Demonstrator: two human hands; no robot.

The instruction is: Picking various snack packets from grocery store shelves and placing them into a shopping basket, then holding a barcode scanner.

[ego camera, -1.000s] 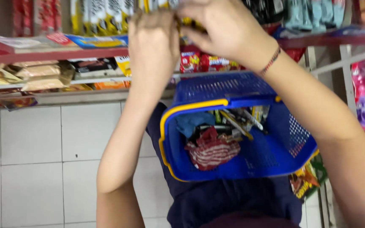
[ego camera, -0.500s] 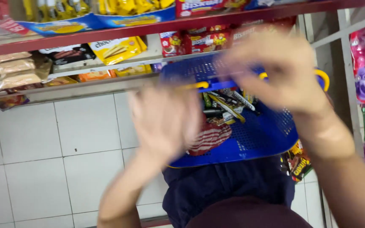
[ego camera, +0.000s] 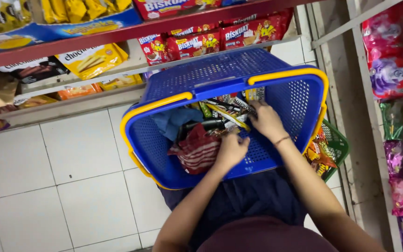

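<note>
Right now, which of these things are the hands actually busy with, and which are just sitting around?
In hand:
- blue plastic basket with yellow handles
- left hand beside the red-and-white striped packet
- right hand on the long thin packets

Just around:
- red biscuit packets on the shelf
- yellow wafer-stick pack
- green basket
- purple and pink foil bags

Left hand (ego camera: 232,150): bare forearm rising from the lower frame edge, wrist straight, palm down, fingers curled loosely inward; grip state unclear. Right hand (ego camera: 267,120): forearm running in from the lower right, thin band at the wrist, palm down, fingers spread forward and slightly bent. Hands near each other, not touching.
</note>
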